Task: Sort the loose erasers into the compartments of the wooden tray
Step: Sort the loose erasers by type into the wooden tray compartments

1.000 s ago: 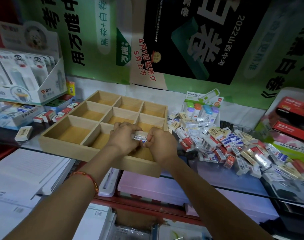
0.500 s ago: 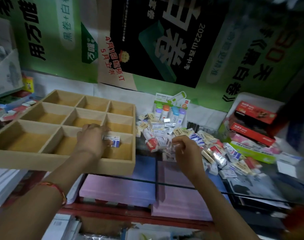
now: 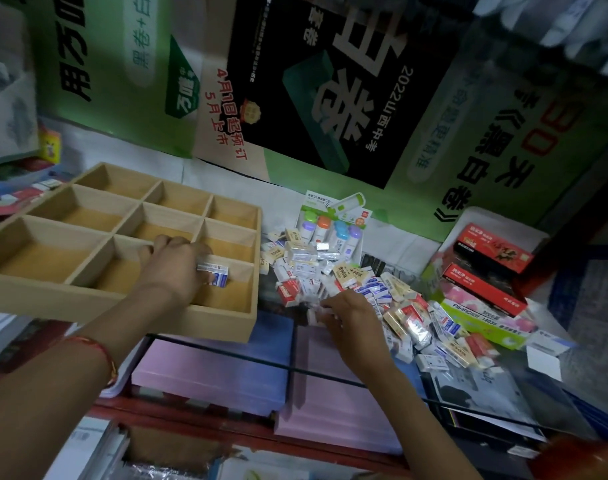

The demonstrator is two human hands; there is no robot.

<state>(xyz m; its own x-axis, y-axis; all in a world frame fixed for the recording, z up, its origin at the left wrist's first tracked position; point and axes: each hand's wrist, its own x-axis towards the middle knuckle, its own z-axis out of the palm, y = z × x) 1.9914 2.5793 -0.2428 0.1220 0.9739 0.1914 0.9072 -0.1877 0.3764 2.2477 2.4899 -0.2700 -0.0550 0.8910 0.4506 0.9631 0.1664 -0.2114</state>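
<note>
A wooden tray [image 3: 223, 322] with nine compartments lies on the glass counter at the left. My left hand [image 3: 172, 263] is inside its near right compartment and holds blue and white erasers [image 3: 215, 274] just above the floor. To the right of the tray a heap of loose erasers [image 3: 371, 292] in red, blue, white and cream wrappers is spread on the glass. My right hand [image 3: 349, 317] rests on the heap's near left edge with its fingers curled round a white eraser [image 3: 317, 316].
A pack of coloured correction tapes [image 3: 333, 225] stands behind the heap. Red boxes [image 3: 489, 252] and a green and pink box [image 3: 482, 315] are stacked at the right. Posters cover the back wall. Pink paper reams [image 3: 209, 372] lie under the glass.
My right hand has left the tray and reached right into the heap, closing on a white eraser. My left hand stays in the tray compartment with the blue and white erasers. The view swung right.
</note>
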